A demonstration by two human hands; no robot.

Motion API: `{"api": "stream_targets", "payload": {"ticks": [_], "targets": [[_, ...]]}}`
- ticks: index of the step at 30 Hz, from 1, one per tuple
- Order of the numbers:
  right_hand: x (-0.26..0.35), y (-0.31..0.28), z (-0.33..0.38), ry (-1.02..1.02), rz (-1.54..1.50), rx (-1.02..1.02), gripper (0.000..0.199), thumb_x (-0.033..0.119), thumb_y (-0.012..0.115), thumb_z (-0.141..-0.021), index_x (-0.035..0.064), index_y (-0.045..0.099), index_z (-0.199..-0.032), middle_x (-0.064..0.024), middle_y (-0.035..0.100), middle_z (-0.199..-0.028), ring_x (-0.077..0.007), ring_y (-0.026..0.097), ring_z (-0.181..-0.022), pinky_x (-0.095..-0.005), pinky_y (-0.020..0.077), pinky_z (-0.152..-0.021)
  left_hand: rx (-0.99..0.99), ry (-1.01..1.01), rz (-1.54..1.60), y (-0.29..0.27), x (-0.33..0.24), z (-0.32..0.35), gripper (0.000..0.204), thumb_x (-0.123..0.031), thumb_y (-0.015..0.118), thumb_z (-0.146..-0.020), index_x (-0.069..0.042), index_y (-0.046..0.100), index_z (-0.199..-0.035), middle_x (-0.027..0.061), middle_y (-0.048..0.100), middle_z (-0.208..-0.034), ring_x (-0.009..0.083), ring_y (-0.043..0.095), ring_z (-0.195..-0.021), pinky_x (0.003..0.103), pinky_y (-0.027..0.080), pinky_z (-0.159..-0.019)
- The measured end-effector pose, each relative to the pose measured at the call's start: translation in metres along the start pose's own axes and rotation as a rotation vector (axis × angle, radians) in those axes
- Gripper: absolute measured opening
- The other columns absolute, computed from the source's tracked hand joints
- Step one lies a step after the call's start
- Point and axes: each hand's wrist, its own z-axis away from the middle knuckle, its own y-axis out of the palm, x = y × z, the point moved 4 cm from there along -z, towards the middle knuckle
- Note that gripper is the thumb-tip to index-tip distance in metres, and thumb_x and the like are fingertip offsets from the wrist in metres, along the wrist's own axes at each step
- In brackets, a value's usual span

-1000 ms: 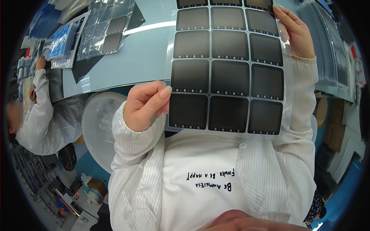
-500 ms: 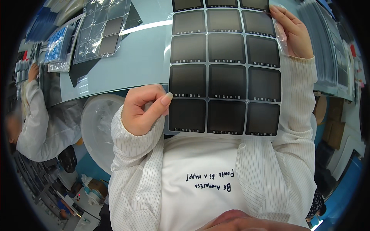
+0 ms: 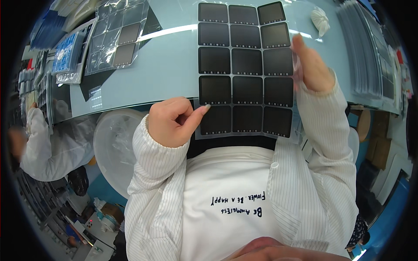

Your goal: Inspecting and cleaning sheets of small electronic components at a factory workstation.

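Down goes the dark-squared sheet [image 3: 247, 61], farther from the camera now, with its top row fully in view at upper centre! Right hand [image 3: 314, 67] has dropped from the upper right corner region to beside the sheet's right edge, blurred; whether it grips or merely touches, I cannot tell. Left hand [image 3: 172, 122], left of centre, has thumb and curled fingers pinching the sheet's lower left edge, and that whole lower end overhangs the table [image 3: 174, 61]. Newly uncovered at upper right, a white crumpled bag [image 3: 321, 21]! Upper left, a clear pocket sheet [image 3: 104, 50] carrying two dark squares lies near a blue packet [image 3: 66, 54].
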Motion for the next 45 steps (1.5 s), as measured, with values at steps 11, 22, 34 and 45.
{"api": "stream_targets", "payload": {"ticks": [11, 22, 34, 45], "targets": [[0.006, 0.032, 0.065, 0.018, -0.006, 0.173, 0.031, 0.016, 0.074, -0.082, -0.0012, 0.062, -0.105, -0.0031, 0.067, -0.082, -0.0051, 0.054, -0.056, -0.018, 0.0409, -0.046, -0.094, 0.329, -0.234, 0.014, -0.035, -0.037, 0.035, -0.022, 0.08, -0.073, -0.005, 0.053, -0.058, 0.0036, 0.051, -0.057, 0.019, 0.05, -0.05, 0.03, 0.038, -0.044], [0.009, 0.065, 0.047, -0.002, -0.336, 0.335, 0.035, 0.013, 0.074, -0.082, 0.0013, 0.06, -0.111, -0.0015, 0.066, -0.087, -0.0042, 0.054, -0.062, -0.018, 0.0402, -0.048, 0.075, 0.107, -0.15, 0.026, -0.03, -0.058, 0.046, -0.046, 0.068, -0.08, -0.004, 0.058, -0.064, 0.0047, 0.049, -0.058, 0.0197, 0.05, -0.051, 0.031, 0.037, -0.047], [0.002, 0.068, 0.039, -0.109, -0.035, 0.25, 0.033, 0.007, 0.071, -0.082, -0.0018, 0.059, -0.111, -0.0013, 0.065, -0.08, -0.0025, 0.049, -0.052, -0.0183, 0.0356, -0.041, 0.152, 0.026, 0.067, 0.02, -0.022, -0.064, 0.034, -0.029, 0.07, -0.075, -0.001, 0.054, -0.062, 0.0051, 0.045, -0.056, 0.0167, 0.044, -0.048, 0.029, 0.033, -0.046], [-0.016, 0.031, 0.062, -0.165, -0.101, 0.047, 0.046, -0.006, 0.063, -0.083, -0.007, 0.045, -0.126, -0.0112, 0.065, -0.101, -0.0128, 0.063, -0.089, -0.0217, 0.0507, -0.076, 0.097, 0.077, 0.347, 0.016, 0.005, -0.056, 0.026, -0.013, 0.061, -0.08, 0.002, 0.046, -0.065, 0.004, 0.041, -0.06, 0.0115, 0.036, -0.052, 0.028, 0.028, -0.048]]}}
